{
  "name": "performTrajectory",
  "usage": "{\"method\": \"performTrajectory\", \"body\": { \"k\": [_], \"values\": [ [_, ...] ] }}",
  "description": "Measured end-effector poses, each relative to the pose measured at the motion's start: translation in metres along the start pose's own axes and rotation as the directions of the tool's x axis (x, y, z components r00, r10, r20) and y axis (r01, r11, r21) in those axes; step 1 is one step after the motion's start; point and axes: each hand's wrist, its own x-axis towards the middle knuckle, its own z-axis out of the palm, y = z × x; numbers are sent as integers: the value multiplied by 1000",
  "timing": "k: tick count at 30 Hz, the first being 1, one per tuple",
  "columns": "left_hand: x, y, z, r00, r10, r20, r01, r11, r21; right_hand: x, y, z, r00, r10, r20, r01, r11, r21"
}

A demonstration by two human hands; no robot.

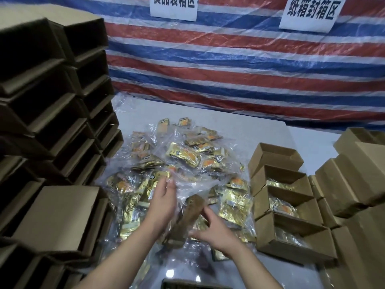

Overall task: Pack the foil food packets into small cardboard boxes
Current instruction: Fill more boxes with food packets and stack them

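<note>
Gold foil packets [183, 155] lay heaped in clear plastic on the white counter [239, 126] below a sign [310, 11] reading 纸箱封箱区, some filling open boxes [287, 207], while both hands, left [164, 199] and right [212, 230], spread loosely around a blurred brown piece [185, 217].

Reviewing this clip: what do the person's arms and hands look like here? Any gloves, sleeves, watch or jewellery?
Both forearms are bare as far as the frame shows: no sleeves reach into view. The left hand and the right hand wear no gloves, and no watch, bracelet or ring is visible on them. The fingertips are blurred, so the nails cannot be judged.
</note>
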Motion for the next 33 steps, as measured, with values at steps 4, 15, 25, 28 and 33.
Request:
{"method": "performTrajectory", "body": {
  "k": [4,15,25,28,33],
  "values": [
    [2,16,8,942,-318,104,329,825,-460,-2,-19,2,998,-56,-17,58,960,275],
    [-30,18,40,952,-209,222,261,934,-243,-24,-30,19,993,65,-103,72,374,925],
    [-59,17,31,953,86,291,-227,839,495,-61,-31,-7,1000,15,9,-16,629,777],
    [-73,15,24,933,32,358,-183,899,397,-68,-21,-6,980,126,-152,-4,783,622],
    [-92,-11,-9,894,-105,436,3,973,229,-81,7,-18,948,245,-201,-14,667,745]
  ]
}}
